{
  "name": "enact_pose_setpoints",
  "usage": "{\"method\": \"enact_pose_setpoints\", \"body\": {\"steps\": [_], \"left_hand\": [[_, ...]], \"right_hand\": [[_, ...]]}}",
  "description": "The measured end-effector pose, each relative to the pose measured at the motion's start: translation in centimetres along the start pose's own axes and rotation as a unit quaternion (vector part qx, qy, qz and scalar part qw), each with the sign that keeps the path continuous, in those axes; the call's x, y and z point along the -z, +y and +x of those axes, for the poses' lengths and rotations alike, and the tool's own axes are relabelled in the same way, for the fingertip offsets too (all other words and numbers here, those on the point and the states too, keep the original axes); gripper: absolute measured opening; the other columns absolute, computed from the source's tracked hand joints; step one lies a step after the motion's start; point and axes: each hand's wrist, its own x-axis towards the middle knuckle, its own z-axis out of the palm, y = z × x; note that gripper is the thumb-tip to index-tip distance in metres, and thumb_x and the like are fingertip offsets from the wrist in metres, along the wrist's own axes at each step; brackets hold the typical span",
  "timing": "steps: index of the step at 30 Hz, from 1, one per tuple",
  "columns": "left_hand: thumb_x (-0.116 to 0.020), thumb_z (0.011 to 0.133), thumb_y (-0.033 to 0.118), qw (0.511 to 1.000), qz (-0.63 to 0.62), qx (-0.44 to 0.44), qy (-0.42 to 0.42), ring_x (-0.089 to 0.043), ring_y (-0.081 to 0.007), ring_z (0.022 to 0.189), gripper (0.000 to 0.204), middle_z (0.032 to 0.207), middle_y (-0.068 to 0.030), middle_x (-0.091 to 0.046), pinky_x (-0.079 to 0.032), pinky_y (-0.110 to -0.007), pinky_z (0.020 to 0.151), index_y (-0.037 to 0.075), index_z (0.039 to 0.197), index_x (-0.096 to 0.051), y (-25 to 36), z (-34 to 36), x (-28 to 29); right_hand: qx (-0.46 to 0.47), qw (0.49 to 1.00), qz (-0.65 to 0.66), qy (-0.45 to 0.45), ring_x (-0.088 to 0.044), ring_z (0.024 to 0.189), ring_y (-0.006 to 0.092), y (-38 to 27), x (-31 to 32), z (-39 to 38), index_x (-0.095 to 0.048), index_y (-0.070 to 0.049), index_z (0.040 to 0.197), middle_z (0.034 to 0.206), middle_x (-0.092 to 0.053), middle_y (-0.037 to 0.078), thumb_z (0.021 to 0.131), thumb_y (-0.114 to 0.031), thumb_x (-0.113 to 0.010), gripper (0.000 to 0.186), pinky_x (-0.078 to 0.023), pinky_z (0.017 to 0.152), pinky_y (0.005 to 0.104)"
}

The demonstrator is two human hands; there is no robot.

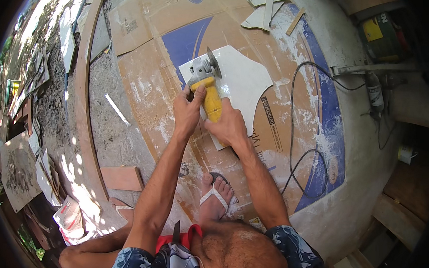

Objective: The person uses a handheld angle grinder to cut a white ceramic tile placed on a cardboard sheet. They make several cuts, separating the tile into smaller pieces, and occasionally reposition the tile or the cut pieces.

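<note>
Both of my hands hold a yellow angle grinder (211,103) with a grey metal head and a round cutting disc (213,62) at its far end. My left hand (187,109) wraps the front of the body near the head, thumb on top. Around the rear of the body closes my right hand (229,125). Beneath the grinder lies a white tile (244,82) with a curved cut along its right side. The disc stands upright over the tile's upper left part; whether it touches the surface I cannot tell.
Flattened cardboard (149,82) dusted with white powder covers the floor. A black cord (293,118) loops on the right. Tile offcuts (264,13) lie at the far end. A long wooden board (84,78) and a short wood piece (121,177) are left. My sandalled foot (216,197) is close below.
</note>
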Motion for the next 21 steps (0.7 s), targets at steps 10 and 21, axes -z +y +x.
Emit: {"method": "enact_pose_setpoints", "body": {"steps": [10, 21], "left_hand": [[-0.069, 0.113, 0.035, 1.000, 0.014, 0.014, -0.021, -0.065, -0.0099, 0.100, 0.046, 0.112, -0.0054, -0.075, -0.054, -0.027, 0.089, -0.006, 0.132, -0.073, 0.4, -0.7, 0.0], [-0.074, 0.109, 0.036, 1.000, 0.001, -0.008, -0.005, -0.065, -0.0110, 0.087, 0.045, 0.100, -0.0054, -0.078, -0.054, -0.030, 0.080, -0.003, 0.131, -0.076, -0.1, -1.5, -0.4]], "right_hand": [[-0.002, 1.000, 0.007, 0.002, -0.074, 0.098, 0.0574, 0.6, -0.1, -0.4, -0.054, 0.007, 0.123, 0.102, -0.074, 0.039, 0.079, -0.026, -0.083, 0.063, -0.060, 0.089, 0.0587], [-0.002, 1.000, 0.010, -0.002, -0.074, 0.100, 0.0571, 1.1, -0.1, -1.1, -0.054, 0.007, 0.123, 0.101, -0.074, 0.039, 0.080, -0.027, -0.083, 0.062, -0.060, 0.090, 0.0586]]}}
